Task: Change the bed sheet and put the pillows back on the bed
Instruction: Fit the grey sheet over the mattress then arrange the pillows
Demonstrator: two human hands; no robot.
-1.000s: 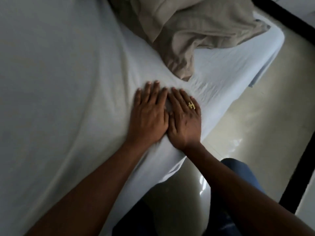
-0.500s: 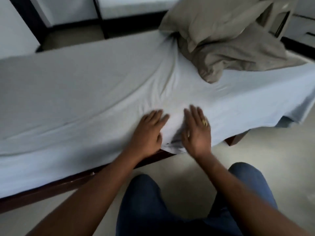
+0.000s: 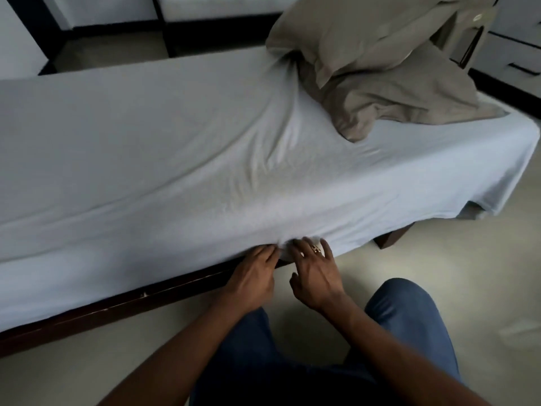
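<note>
A pale blue bed sheet [image 3: 175, 148] covers the mattress and hangs down its near side. At the hanging hem a small bunch of sheet sits between my hands. My left hand [image 3: 251, 276] reaches up with straight fingers, fingertips touching that bunch. My right hand [image 3: 316, 273], wearing a gold ring, lies with spread fingers over the same hem. A beige pillow [image 3: 360, 33] leans on a second crumpled beige pillow [image 3: 409, 98] at the far right end of the bed.
The dark wooden bed frame [image 3: 117, 306] runs below the sheet's hem. My knees in blue jeans [image 3: 409, 332] are just in front of it on the pale floor [image 3: 439, 259]. A white drawer unit [image 3: 515, 54] stands at the back right.
Both hands slid from the top of the mattress down its side to the sheet's hem. The view dropped lower and pulled back from the bed.
</note>
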